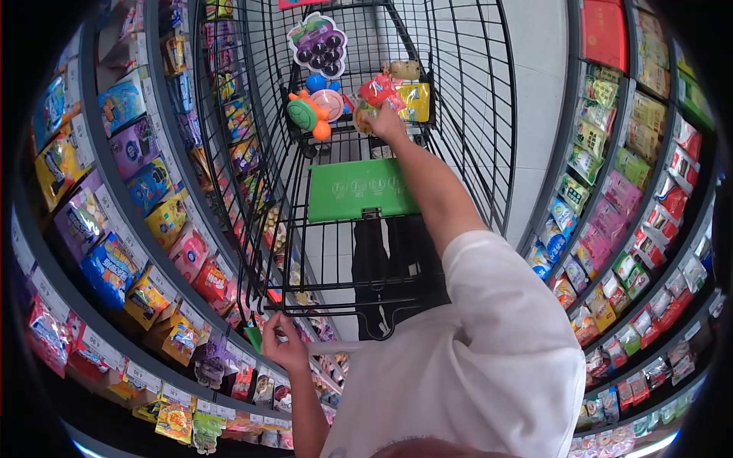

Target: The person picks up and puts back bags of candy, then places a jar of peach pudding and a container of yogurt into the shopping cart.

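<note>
My right hand (388,126) reaches down into the black wire shopping cart (489,99), its fingers closed on a small yellowish snack packet (363,118) whose print I cannot read. Close by lie a red packet (378,89), a yellow packet (414,103) and a beige pack (405,70). Left of them sit a green and orange turtle-shaped toy (305,114) and a round pink item (328,104). A grape-shaped package (317,47) leans farther up. My left hand (282,343) is curled around the left end of the cart handle (332,347).
A green flap (359,189) with white pictograms spans the cart's near part. Shelves of bagged sweets (114,267) curve along the left, close to the cart. More shelves of packets (611,221) stand on the right, across a strip of pale floor (538,99).
</note>
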### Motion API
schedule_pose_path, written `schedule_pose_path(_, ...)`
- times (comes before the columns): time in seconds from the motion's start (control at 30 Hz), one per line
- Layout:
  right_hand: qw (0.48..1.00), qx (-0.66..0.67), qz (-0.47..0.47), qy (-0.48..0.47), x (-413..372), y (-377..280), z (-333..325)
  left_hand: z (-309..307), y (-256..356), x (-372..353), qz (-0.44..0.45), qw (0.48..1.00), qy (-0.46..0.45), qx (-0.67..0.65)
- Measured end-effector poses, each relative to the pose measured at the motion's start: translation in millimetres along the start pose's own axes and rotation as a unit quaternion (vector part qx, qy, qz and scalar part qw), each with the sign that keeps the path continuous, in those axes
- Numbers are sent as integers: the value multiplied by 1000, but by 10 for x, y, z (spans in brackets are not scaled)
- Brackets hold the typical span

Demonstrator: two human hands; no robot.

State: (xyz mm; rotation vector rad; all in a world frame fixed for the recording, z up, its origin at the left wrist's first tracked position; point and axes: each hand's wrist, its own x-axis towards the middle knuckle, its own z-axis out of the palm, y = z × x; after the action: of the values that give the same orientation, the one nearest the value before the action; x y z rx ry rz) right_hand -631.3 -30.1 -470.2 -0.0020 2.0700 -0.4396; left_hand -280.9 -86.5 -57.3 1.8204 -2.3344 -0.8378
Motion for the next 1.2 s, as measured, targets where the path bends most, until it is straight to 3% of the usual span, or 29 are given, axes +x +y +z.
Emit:
schedule_pose_path(0.17, 982, 163, -79, 49, 196, 20, -61, 27, 45, 20, 10, 1000, -15, 16)
schedule_pose_path(0.27, 946, 314, -48, 72, 810, 26, 218, 42, 20, 24, 45, 999, -20, 10)
schedule_pose_path(0.3, 921, 388, -5, 25, 478, -300, -113, 45, 36, 30, 38, 999, -23, 4)
schedule_pose_path(0.43, 797, 599, 2, 78, 728, -430, -4, 52, 58, 59, 29, 999, -19, -37)
schedule_pose_path(0.5, 878, 450, 16, 164, 682, -394, -12, 54, 73, 68, 24, 999, -21, -44)
schedule_pose_path(0.57, 924, 313, 6, 220, 691, -328, -36, 30, 98, 90, 11, 999, -32, -25)
schedule_pose_path(0.6, 938, 256, -7, 235, 691, -255, -44, 15, 95, 96, 12, 999, -33, -17)
schedule_pose_path(0.63, 947, 220, 41, 232, 370, -384, -254, 7, 84, 98, 12, 999, -36, -8)
schedule_pose_path(0.8, 975, 96, 3, 203, 265, -150, -312, 34, 82, 79, 22, 999, -30, -16)
schedule_pose_path(0.87, 973, 70, -4, 222, 218, -108, -327, 32, 105, 90, 20, 999, -29, -19)
schedule_pose_path(0.97, 993, 71, 22, 87, 229, 16, -494, 27, 104, 108, 20, 999, -33, -10)
schedule_pose_path(1.07, 991, 85, -23, 100, 310, 133, -419, 42, 190, 147, 6, 999, -25, -38)
schedule_pose_path(1.2, 959, 280, -40, 24, 355, 244, -347, 49, 125, 173, 26, 999, -24, -28)
